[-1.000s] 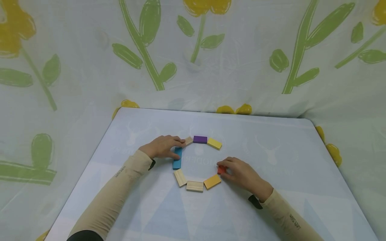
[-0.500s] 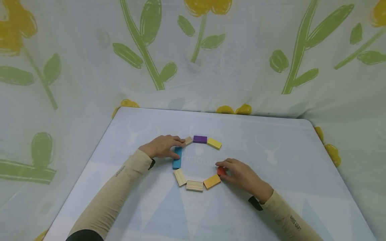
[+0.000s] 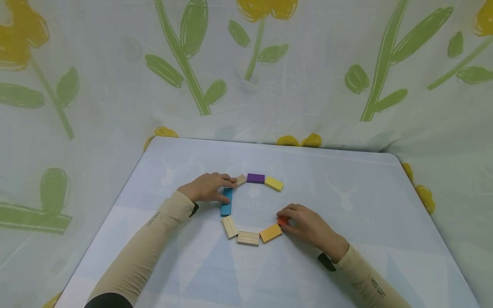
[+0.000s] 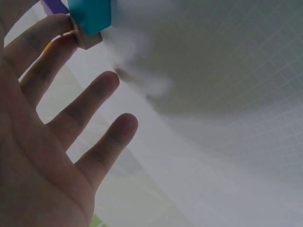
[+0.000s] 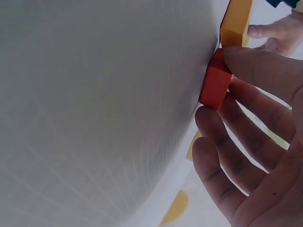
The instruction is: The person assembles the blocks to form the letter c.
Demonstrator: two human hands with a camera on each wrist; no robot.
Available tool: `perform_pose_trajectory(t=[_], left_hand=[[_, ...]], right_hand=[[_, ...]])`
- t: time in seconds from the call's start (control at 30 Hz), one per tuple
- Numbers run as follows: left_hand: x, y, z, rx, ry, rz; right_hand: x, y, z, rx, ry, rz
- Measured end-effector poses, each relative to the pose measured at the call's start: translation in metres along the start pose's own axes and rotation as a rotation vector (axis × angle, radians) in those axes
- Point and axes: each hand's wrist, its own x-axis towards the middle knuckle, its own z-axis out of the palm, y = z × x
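Note:
A ring of small flat wooden blocks lies on the table. On its left side my left hand [image 3: 208, 187] has its thumb at the blue block [image 3: 226, 209] and a fingertip at the small plain wooden block [image 3: 241, 179]; its other fingers are spread out in the left wrist view. At the ring's right side my right hand [image 3: 308, 222] pinches the red block [image 5: 216, 84] between thumb and fingers. The red block stands end to end with the orange block [image 3: 271, 233], right at its corner. Fingers partly hide the red block in the head view.
A purple block [image 3: 256, 178] and a yellow block [image 3: 274, 184] form the ring's far side. Two plain wooden blocks, one slanted [image 3: 230, 227] and one level [image 3: 248, 238], lie along the near side. Beyond the white table [image 3: 346, 171] hangs a flower-printed sheet [image 3: 300, 85].
My right hand has shifted slightly toward the near side with the red block, bringing it against the orange block's corner. The left hand has stayed in place.

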Motion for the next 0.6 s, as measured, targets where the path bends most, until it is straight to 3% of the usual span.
perform_pose_trajectory(t=[0.43,0.6], left_hand=[[0.002,0.001,0.002,-0.001,-0.006,-0.005],[-0.002,0.003,-0.001,0.006,-0.005,-0.013]], right_hand=[[-0.005,0.002,-0.006,0.018,0.034,-0.006],[-0.008,0.008,-0.014,-0.011,0.094,0.030]])
